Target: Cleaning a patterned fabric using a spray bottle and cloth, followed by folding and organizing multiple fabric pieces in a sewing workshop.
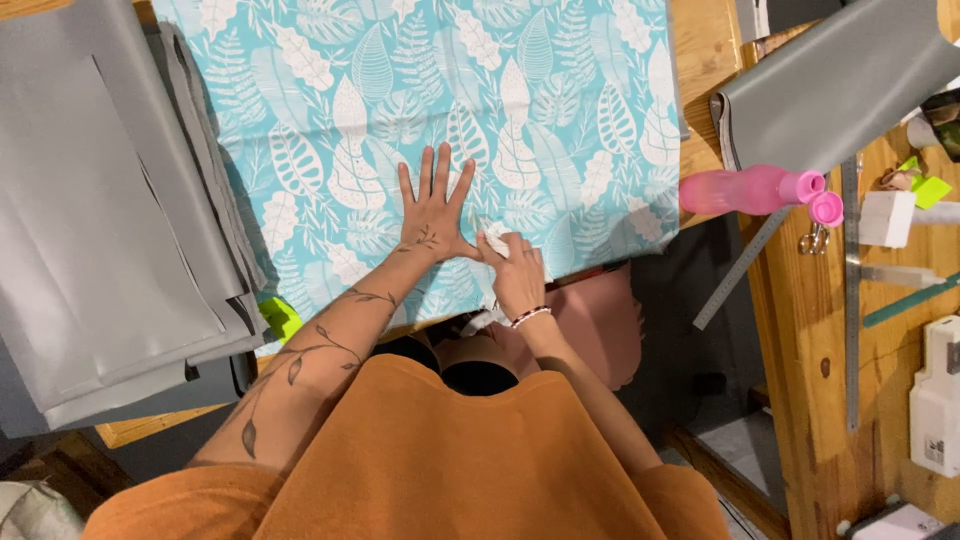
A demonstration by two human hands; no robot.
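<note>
A turquoise fabric (pixel 480 90) printed with white leaves lies spread over the wooden table. My left hand (pixel 432 208) presses flat on it, fingers spread, near the fabric's front edge. Just to its right my right hand (pixel 518 276) is closed around a small white piece (pixel 496 240), held against the fabric; I cannot tell what the piece is. A beaded bracelet sits on my right wrist.
Folded grey sheets (pixel 100 220) are stacked at the left. A grey roll (pixel 840 90) and a pink bottle (pixel 750 190) lie at the right. Metal rulers (pixel 850 300), small scissors (pixel 815 240) and white boxes (pixel 938 395) rest on the right-hand bench.
</note>
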